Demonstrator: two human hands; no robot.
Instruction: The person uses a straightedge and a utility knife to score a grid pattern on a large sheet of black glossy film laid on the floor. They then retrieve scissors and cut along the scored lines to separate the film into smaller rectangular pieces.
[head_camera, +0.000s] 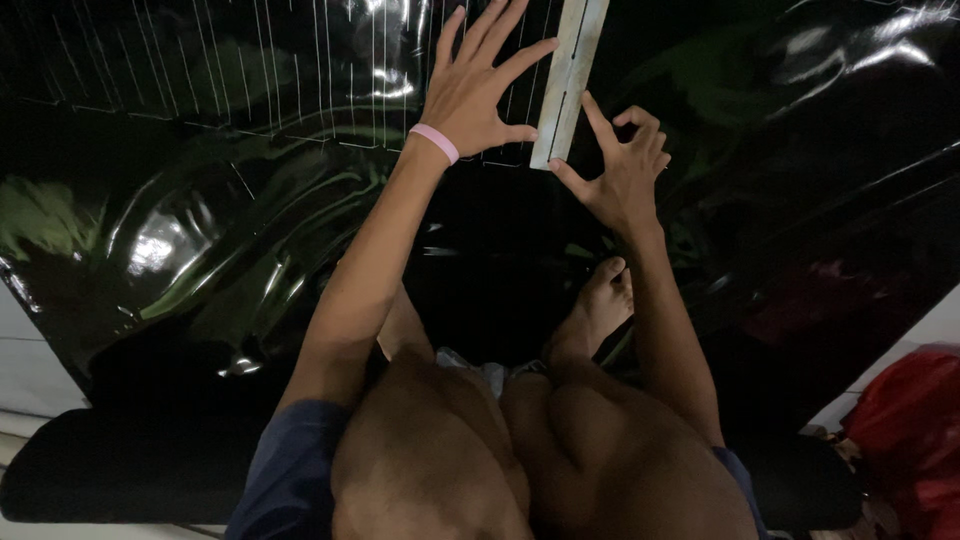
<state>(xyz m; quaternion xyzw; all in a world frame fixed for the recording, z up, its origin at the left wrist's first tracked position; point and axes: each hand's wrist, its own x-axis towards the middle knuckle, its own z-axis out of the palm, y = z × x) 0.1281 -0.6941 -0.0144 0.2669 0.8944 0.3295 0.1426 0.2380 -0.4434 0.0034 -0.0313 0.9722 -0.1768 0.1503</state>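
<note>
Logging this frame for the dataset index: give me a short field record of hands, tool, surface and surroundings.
surface: glossy black plastic sheet spread over the floor, ruled with thin pale lines at top left
tool: long pale metal ruler lying on the sheet
left hand: flat on the sheet, fingers spread, thumb beside the ruler's left edge; pink wristband
right hand: index finger and thumb at the ruler's lower right edge, other fingers curled
posture: person sitting, bare foot on the sheet
surroundings: red bag at lower right
</note>
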